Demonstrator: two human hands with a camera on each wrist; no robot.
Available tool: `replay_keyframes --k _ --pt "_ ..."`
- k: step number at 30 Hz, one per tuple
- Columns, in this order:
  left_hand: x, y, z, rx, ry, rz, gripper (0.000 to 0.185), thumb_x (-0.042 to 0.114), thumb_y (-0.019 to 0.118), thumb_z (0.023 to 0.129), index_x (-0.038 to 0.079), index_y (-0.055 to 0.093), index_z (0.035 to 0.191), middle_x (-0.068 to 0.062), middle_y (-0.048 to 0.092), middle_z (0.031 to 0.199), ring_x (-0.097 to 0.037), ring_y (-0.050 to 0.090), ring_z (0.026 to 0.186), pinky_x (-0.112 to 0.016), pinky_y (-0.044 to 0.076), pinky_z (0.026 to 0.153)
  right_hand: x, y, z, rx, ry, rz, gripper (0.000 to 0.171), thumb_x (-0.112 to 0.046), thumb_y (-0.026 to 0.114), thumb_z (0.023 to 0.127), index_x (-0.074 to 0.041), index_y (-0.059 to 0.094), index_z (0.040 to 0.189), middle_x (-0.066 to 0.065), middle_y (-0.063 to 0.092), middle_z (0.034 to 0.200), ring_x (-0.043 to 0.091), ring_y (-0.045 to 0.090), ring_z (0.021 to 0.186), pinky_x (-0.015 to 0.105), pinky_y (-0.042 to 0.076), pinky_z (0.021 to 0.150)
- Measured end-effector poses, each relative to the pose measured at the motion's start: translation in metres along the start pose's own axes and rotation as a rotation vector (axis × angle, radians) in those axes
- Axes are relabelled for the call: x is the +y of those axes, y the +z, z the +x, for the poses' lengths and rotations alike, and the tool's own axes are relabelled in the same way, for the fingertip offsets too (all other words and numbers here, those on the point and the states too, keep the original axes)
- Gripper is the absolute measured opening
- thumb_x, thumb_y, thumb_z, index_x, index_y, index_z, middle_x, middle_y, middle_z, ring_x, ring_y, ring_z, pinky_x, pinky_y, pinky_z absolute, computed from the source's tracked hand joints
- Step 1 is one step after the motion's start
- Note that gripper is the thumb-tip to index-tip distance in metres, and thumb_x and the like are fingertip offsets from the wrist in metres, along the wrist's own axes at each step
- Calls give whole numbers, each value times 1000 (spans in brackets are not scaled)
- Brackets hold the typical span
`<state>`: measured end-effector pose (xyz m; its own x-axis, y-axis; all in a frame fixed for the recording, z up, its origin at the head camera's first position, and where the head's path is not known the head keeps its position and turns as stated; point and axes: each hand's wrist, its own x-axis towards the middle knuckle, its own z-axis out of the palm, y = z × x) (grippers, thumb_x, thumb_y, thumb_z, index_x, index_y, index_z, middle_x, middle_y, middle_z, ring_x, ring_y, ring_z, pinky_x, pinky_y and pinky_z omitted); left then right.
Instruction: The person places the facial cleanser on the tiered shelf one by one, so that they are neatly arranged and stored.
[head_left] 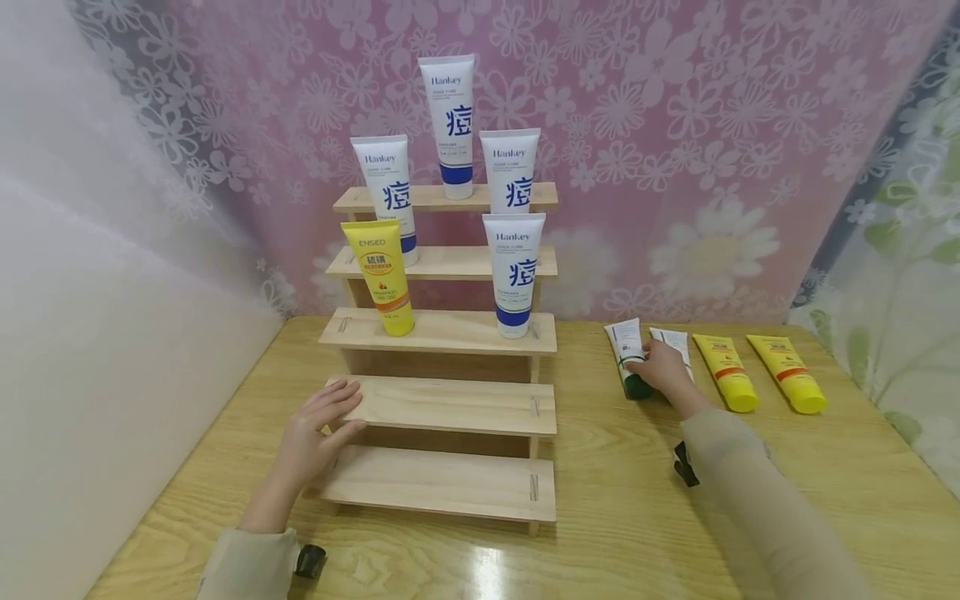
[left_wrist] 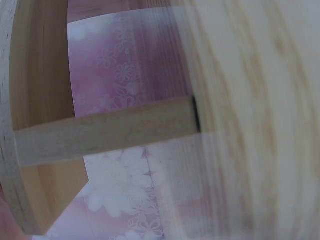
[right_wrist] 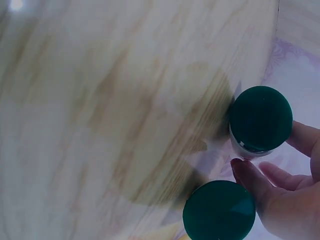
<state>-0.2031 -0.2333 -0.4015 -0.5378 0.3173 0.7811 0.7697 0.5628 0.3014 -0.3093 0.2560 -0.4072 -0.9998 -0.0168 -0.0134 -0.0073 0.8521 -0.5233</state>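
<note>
the desk (head_left: 622,500) was pale wood with a strong grain under a glossy varnish that threw back a bright glare, while the stepped rack (head_left: 450,404) was bare, matt, unvarnished light wood. the white tubes (head_left: 513,271) and yellow tubes (head_left: 726,372) looked like smooth, slightly shiny plastic, and the green caps (right_wrist: 261,118) were smooth plastic with a dull sheen. the backdrop (head_left: 675,125) was thin pink cloth with a white lace-like flower pattern, and the sleeve (head_left: 757,500) was soft matt beige cloth.
</note>
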Motion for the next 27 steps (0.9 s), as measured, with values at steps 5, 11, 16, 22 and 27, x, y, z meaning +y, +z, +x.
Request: replay_keyframes --k 5,11,16,22,27 --pt "1 -1 -1 -9 -10 16 37 14 68 58 -1 59 91 -14 52 100 -30 41 98 -33 30 87 -1 4 2 -5 4 -9 37 -24 55 72 10 46 86 26 48 84 27 45 66 29 38 48" --pt "0 0 -1 -9 -2 22 37 17 67 60 -1 59 91 -13 52 100 -29 42 98 -32 30 87 -2 5 5 -67 62 40 49 -26 55 73 13 40 98 28 44 93 28 43 72 32 40 53" --pt "-1 0 -2 -10 -7 17 37 17 67 60 -1 59 92 -12 52 101 -29 41 98 -33 30 88 -2 5 3 -98 104 94 59 -29 55 73 13 34 108 28 41 99 28 44 76 30 41 53" --pt "-1 1 -2 -4 -4 4 37 16 67 60 -1 59 91 -13 52 100 -30 41 98 -35 30 87 -1 5 1 -82 110 139 58 -26 55 72 12 34 110 29 41 100 26 47 73 26 44 49" --pt "-1 0 -1 2 4 -1 36 16 67 60 -2 59 91 -14 52 99 -30 42 97 -35 30 87 -2 6 1 -59 118 176 47 -23 56 72 10 41 103 25 44 93 24 45 69 25 42 49"
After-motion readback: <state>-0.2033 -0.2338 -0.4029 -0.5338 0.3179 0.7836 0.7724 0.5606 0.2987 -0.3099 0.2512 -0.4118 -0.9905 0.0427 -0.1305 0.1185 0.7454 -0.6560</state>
